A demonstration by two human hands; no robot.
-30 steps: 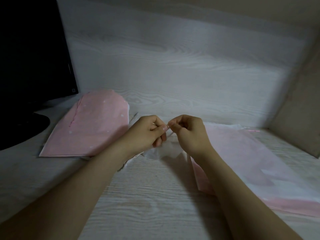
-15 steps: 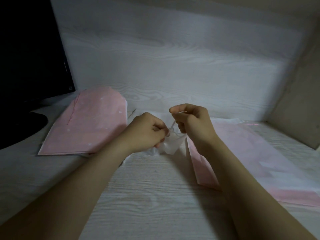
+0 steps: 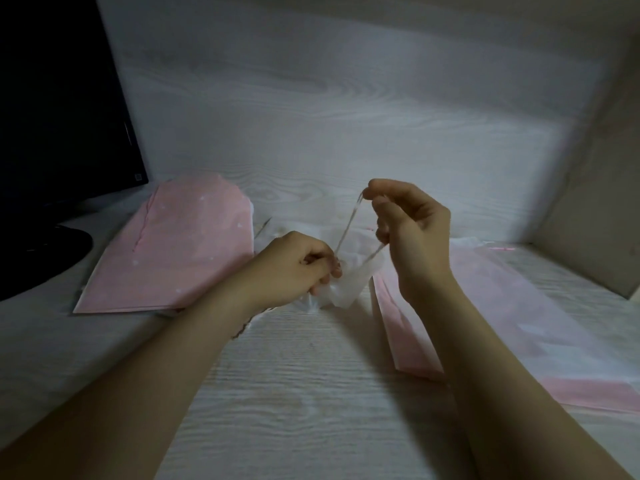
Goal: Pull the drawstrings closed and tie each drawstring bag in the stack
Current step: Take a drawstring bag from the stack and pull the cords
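Observation:
A small translucent white drawstring bag [image 3: 346,285] is bunched up above the desk between my hands. My left hand [image 3: 298,265] grips its gathered neck with curled fingers. My right hand [image 3: 408,230] is raised higher and pinches a thin pale drawstring [image 3: 349,223], which runs taut down to the bag's neck in two strands. A stack of pink bags [image 3: 180,244] lies flat at the left. Another spread of pink and clear bags [image 3: 502,306] lies at the right, partly under my right forearm.
A black monitor [image 3: 59,105] and its round base [image 3: 38,261] stand at the far left. The pale wood-grain desk [image 3: 294,393] ends at a back panel [image 3: 329,98] and a beige side wall [image 3: 595,202] at the right.
My right hand has risen up and away from the left, drawing the string out long and taut. The left hand stayed low, holding the bunched bag.

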